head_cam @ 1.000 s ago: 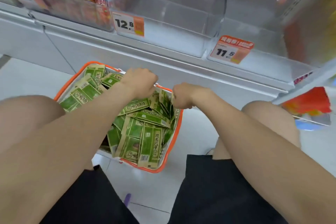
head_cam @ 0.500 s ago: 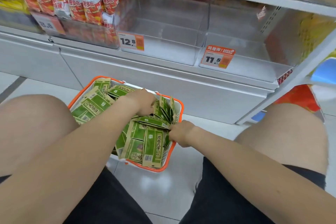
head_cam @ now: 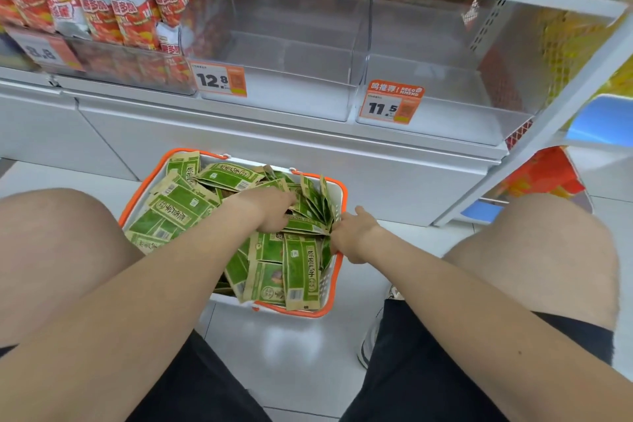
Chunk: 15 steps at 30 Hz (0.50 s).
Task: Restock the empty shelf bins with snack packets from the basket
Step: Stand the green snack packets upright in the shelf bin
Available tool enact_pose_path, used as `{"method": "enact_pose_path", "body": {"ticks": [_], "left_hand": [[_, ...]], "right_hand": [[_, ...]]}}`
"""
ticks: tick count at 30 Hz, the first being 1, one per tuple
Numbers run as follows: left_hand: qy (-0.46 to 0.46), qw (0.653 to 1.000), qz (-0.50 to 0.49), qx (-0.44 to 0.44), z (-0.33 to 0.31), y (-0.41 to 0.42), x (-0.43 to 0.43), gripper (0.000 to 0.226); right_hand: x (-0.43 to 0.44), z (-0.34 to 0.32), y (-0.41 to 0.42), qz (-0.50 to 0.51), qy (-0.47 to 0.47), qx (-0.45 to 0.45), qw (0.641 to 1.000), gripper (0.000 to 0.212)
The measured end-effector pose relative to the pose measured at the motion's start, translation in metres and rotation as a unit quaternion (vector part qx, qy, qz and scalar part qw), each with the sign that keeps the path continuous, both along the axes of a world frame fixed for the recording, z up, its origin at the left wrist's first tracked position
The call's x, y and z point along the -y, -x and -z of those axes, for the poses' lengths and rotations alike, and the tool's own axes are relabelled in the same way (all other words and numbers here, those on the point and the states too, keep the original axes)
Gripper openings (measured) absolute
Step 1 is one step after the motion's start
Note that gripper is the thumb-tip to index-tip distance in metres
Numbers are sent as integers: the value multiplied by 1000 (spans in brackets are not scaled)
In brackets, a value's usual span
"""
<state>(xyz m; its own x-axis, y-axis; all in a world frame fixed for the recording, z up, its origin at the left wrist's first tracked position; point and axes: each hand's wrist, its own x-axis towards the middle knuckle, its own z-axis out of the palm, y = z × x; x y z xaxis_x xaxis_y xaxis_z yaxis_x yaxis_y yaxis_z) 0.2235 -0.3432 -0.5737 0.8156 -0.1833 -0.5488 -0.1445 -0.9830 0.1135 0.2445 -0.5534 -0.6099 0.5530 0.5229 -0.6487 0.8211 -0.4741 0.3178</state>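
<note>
Between left hand (head_cam: pixel 270 212) and right hand's (head_cam: pixel 352 238) grip, green packets (head_cam: pixel 313 202) fan upright.

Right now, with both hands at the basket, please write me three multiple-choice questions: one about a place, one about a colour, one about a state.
1. Where does the basket stand? A. on a counter; B. on the floor between the knees; C. on a stool.
2. What colour are the packets in it? A. green; B. blue; C. purple.
3. How is the clear bin with the 12.8 tag? A. full of red packets; B. half full of green packets; C. empty.
1 B: floor tiles show around it, a knee at each side. 2 A: green fronts all over the pile. 3 C: only its bare bottom shows.
</note>
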Motion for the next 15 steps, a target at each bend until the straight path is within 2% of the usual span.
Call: {"method": "enact_pose_path", "body": {"ticks": [3,5,6,10,12,15], "left_hand": [[-9,1000,5,8,2,-2,4,65],[-12,1000,6,19,3,-3,6,65],[-12,1000,5,21,3,-4,8,66],[-10,1000,5,11,8,-5,15,66],[-14,1000,0,7,11,-7,18,68],[-17,1000,-15,-1,16,-13,19,72]], "right_hand": [[11,-5,-8,74,29,7,997,35],[20,-12,-11,106,77,6,991,19],[25,-16,-12,119,101,-1,988,20],[32,-24,-14,197,195,-32,960,54],[26,-22,-19,244,182,-45,951,61],[11,-26,-32,240,97,-70,963,46]]}}
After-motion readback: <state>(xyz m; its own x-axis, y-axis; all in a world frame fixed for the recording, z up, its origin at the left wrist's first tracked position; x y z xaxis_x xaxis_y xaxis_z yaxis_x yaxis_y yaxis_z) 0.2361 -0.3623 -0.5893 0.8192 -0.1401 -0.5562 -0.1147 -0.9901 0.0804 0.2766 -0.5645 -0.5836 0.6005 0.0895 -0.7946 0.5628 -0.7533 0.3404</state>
